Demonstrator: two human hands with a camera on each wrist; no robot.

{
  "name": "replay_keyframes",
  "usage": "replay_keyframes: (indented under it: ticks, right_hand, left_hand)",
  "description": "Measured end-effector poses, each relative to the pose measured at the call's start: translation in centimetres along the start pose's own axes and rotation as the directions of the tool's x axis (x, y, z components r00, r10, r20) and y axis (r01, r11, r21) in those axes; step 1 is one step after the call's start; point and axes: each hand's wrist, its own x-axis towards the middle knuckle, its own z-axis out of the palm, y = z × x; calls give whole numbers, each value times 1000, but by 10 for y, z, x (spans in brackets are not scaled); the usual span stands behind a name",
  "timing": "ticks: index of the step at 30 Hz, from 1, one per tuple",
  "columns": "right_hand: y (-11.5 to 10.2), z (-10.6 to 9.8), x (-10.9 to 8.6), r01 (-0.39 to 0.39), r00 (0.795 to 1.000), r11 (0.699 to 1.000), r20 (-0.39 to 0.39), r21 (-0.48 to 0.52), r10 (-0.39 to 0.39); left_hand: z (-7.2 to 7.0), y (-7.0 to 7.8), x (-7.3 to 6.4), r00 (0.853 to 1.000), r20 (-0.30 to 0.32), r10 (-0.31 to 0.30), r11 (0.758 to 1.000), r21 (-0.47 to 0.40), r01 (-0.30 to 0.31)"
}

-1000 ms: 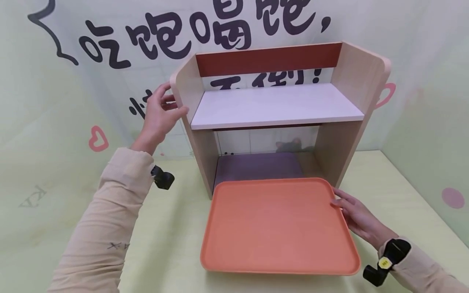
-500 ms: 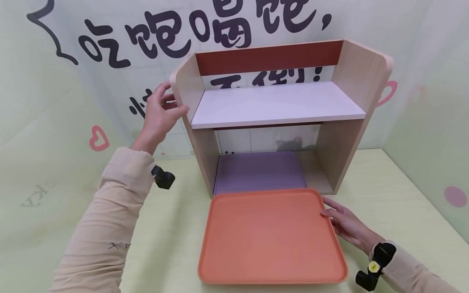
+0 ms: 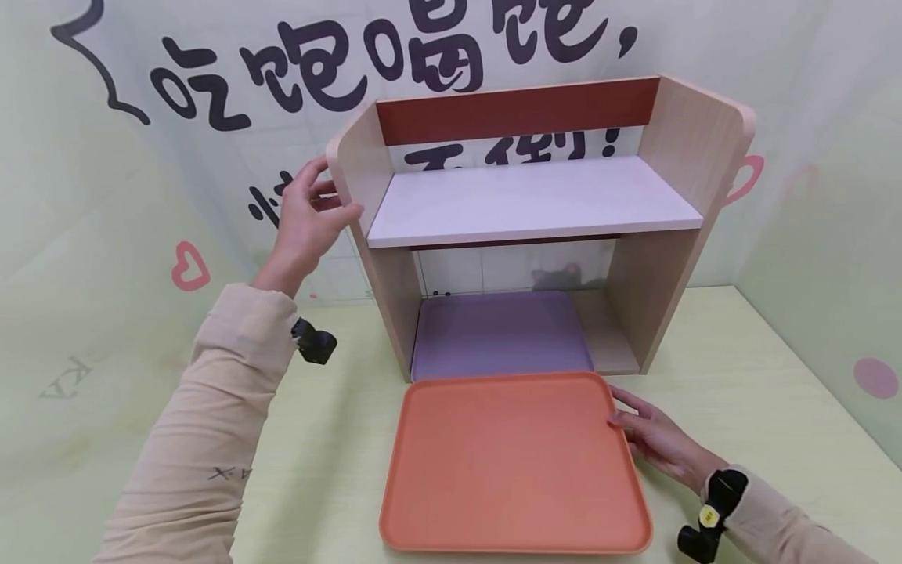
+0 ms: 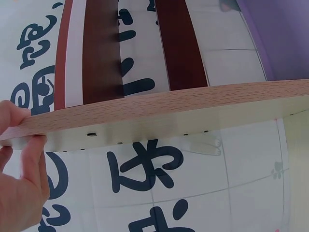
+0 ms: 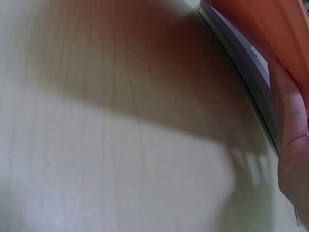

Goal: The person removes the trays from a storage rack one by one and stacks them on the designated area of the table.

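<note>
"So, starting with the head view, what is each hand doing?"

"The left hand (image 3: 310,219) is gripping the front edge of the left panel (image 3: 398,305) of the shelf (image 3: 535,200). The right hand (image 3: 665,442) is pinching the orange tray (image 3: 514,462) by its right rim, near the far corner."

"And where is the orange tray lying?"

"It is lying leftward of the right hand, in front of the lower compartment (image 3: 609,333), its long side seemingly running crosswise, roughly along the shelf's front. Its far rim is meeting, to the eye, the front of the purple tray (image 3: 500,333), which is resting inside near the left panel and leaving a bare strip on the right."

"Which hand is staying out of its reach?"

"The left one is sitting well apart, higher up; the right is touching the tray. I'm judging that to be the key relation: tray facing the opening, nearer hand holding its side."

"What is the left wrist view adding?"

"Thumb and fingers are straddling the panel's edge, and the purple tray is showing in the upper corner."

"And the right wrist view?"

"A digit, thumb or finger, I'm not telling which, is lying against the orange rim. A shadow is spreading over the table (image 5: 120,183), suggesting that this side is hanging clear of it."
</note>
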Motion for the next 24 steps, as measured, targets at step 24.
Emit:
replay_keyframes:
  ticks: [24]
  right_hand:
    - [13,3,5,4,1000,1000,29,-18,-3]
  left_hand:
    - [1,0,0,1000,0,3,1000,-1,-3]
